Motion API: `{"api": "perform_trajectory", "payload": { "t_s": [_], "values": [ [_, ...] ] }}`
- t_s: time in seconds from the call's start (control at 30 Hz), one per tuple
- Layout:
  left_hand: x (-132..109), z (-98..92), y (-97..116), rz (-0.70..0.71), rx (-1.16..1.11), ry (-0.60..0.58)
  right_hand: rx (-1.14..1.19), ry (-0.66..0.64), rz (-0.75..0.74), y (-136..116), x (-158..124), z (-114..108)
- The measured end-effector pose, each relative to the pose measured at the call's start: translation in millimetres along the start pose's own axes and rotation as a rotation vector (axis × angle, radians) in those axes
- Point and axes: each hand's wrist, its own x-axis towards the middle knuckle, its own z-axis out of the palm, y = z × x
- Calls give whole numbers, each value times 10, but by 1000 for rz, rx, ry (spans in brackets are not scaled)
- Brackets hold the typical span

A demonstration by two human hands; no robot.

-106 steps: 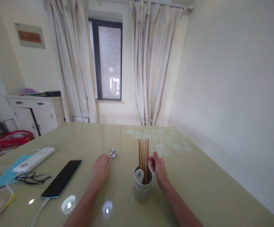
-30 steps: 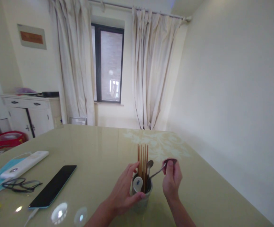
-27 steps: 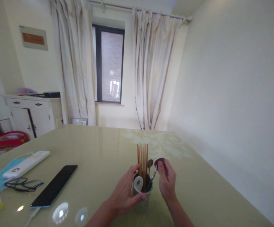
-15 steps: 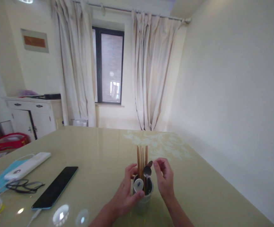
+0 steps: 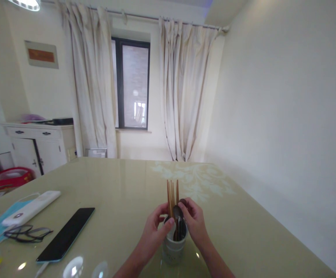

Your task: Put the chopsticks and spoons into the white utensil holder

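A pale cylindrical holder (image 5: 173, 249) stands upright on the table in front of me, full of utensils. Thin wooden chopsticks (image 5: 172, 193) rise from its back, and a metal spoon (image 5: 178, 212) leans in front of them. My right hand (image 5: 195, 222) pinches the head of a dark brown spoon (image 5: 183, 201) at the holder's right side. On the left, my left hand (image 5: 153, 233) curls around, its thumb across the front of a white spoon (image 5: 172, 231), partly covering it. Its fingertips are beside the chopsticks and partly hidden.
To the left on the glossy table (image 5: 121, 185) lie a black phone (image 5: 66, 233) with a cable, eyeglasses (image 5: 27, 233), a white power strip-like bar (image 5: 31, 208) and a blue face mask (image 5: 7, 222). A wall (image 5: 272, 116) borders the table's right side.
My right hand has moved left and down onto the brown spoon. My left thumb has risen from the holder's rim over the white spoon. The view has tilted slightly upward.
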Motion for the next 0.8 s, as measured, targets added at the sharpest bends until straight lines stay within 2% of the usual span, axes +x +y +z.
{"api": "perform_trajectory", "payload": {
  "t_s": [0.17, 0.33, 0.47, 0.7, 0.8],
  "values": [
    [46, 75, 163, -95, -152, 112, -29, -29, -7, 51, -18, 0],
    [234, 61, 275, -59, -69, 1, -24, -60, 1, 85, -1, -8],
    [361, 9, 291, -39, 72, -12, 4, -61, 2, 89, 14, -8],
    [414, -38, 388, -67, 159, -80, 80, -82, 24, 12, -8, 19],
    [430, -53, 444, -59, 220, -97, 12, -30, -21, -31, -21, 26]
  ]
}}
